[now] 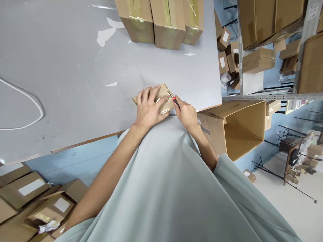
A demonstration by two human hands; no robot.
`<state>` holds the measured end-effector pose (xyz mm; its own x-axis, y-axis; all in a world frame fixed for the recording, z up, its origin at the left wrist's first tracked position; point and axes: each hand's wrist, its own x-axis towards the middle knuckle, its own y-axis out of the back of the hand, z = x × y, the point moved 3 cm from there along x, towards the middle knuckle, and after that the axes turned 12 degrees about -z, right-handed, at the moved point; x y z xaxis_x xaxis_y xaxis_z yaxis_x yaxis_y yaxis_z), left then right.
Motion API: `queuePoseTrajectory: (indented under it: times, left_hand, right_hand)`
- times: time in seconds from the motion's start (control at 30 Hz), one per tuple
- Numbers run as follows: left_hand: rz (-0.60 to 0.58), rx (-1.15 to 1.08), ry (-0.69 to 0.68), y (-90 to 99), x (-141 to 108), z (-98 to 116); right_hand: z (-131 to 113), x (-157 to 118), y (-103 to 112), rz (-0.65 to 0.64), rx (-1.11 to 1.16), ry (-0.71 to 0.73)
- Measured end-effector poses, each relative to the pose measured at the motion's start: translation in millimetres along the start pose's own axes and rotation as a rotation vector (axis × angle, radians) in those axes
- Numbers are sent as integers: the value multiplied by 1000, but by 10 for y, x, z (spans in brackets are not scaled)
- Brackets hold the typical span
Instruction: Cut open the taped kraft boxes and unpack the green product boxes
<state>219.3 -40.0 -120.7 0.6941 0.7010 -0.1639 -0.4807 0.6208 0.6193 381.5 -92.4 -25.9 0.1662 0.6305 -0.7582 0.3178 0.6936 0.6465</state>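
A small flat cardboard package (164,91) with shiny tape lies at the near edge of the grey table. My left hand (149,107) rests on it from the left, fingers spread and pressing it down. In my right hand (186,112) is a red and black cutter (176,102), its tip at the package's right side. The fingers of that hand are wrapped round the handle. The underside of the package is hidden.
Three taped boxes (168,23) stand at the table's far side. A white cable (37,104) curves on the table (75,84) at left. A large open carton (242,131) is right of the table edge. More boxes (31,186) are at lower left, and shelves hold others at right.
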Motion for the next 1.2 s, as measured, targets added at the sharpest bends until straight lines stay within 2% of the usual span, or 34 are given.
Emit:
queuePoseTrajectory:
  times: [0.17,0.33,0.7,1.0,1.2]
  left_hand:
    - [9,-47,12,11,8,19]
    - [-4,-56,19,39,11,54]
    - [14,-85,5,19,16,43]
    - [34,-156,-27,-25,23,36]
    - [45,-212,-42,-63,59,29]
  right_hand:
    - [-73,11,-5,-16,-64,-98]
    - [-80,11,19,-29,-78,-47]
    - [-63,-21,44,-13,-102,-46]
    - [-253,-29,94,27,-140,-107]
    - [-375,-16,80,39,-192,-206]
